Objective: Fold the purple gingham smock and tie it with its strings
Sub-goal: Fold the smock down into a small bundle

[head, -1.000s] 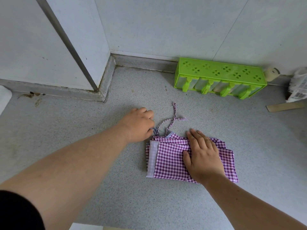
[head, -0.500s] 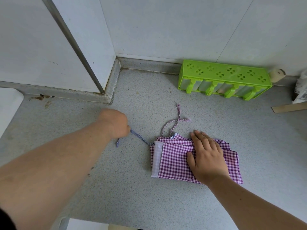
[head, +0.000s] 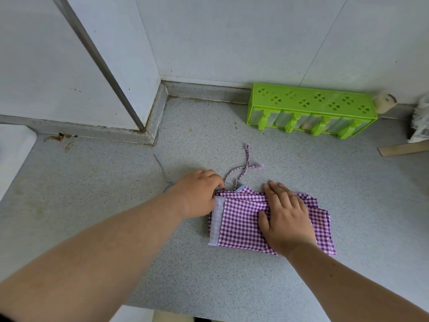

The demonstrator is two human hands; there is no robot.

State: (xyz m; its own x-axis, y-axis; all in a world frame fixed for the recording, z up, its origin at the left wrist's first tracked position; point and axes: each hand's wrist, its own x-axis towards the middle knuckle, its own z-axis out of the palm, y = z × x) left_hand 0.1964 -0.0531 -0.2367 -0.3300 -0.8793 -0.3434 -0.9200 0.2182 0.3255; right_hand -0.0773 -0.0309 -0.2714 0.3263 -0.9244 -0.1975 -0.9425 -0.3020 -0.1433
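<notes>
The right hand [head: 286, 217] presses flat, fingers spread, on the folded purple gingham smock [head: 246, 224] lying on the grey surface [head: 116, 205]. The left hand [head: 197, 194] curls at its far-left corner; its grip looks pinched there, though I cannot tell on what. Soft, light cloth; take the twisted strings [head: 241, 170] beyond.

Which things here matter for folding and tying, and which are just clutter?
Job: purple gingham smock, folded flat; its strings; left hand at its corner; right hand pressing it.

Lying about: green mould rack; wooden strip.
</notes>
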